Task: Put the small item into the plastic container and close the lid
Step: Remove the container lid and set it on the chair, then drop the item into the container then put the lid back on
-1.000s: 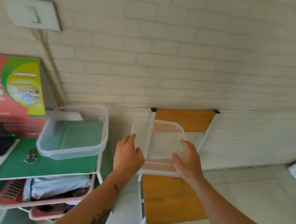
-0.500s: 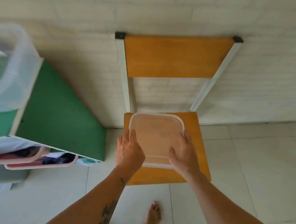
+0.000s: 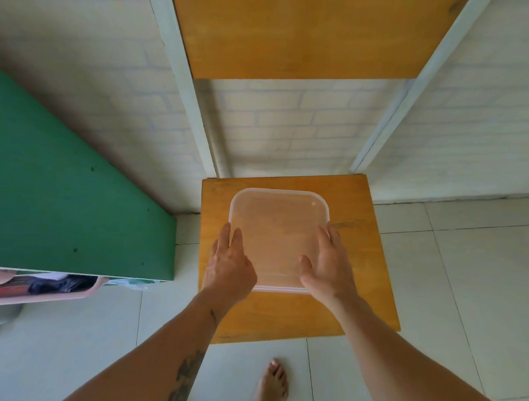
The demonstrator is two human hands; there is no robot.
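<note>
Your lid (image 3: 275, 238), clear plastic w/ rounded corners, lies flat over the chair seat (image 3: 374, 263), roughly centred L-R and toward the backrest side. Can't tell if it's fully resting on the wood or a hair above it.

Your left hand (image 3: 229, 268) sits at the lid's near-left corner. Fingers (image 3: 223, 238) are extended, close together, running up along the left edge; thumb side lies over the lid's top near that corner. So it's a loose, mostly flat hold, not a curled fist, w/ the lid edge between palm and fingers.

Your right hand (image 3: 328, 271) mirrors it at the near-right corner. Fingers (image 3: 332, 238) reach up the right edge, about halfway along it; thumb (image 3: 307, 263) is spread inward and pressed on the lid's top. Hand is wide open, touching the lid at edge and top surface.

Between both hands the lid's centre and whole far edge are uncovered; the near edge shows as a thin pale strip between your wrists.

Around it: the orange backrest (image 3: 298, 32) stands against a white brick wall (image 3: 78, 80). A green shelf side (image 3: 56, 187) is well left of the seat, pink trays (image 3: 34, 294) under it. Your bare foot (image 3: 268, 389) is on the white floor tiles (image 3: 468, 290) just in front of the seat. Container and small item aren't in sight.
</note>
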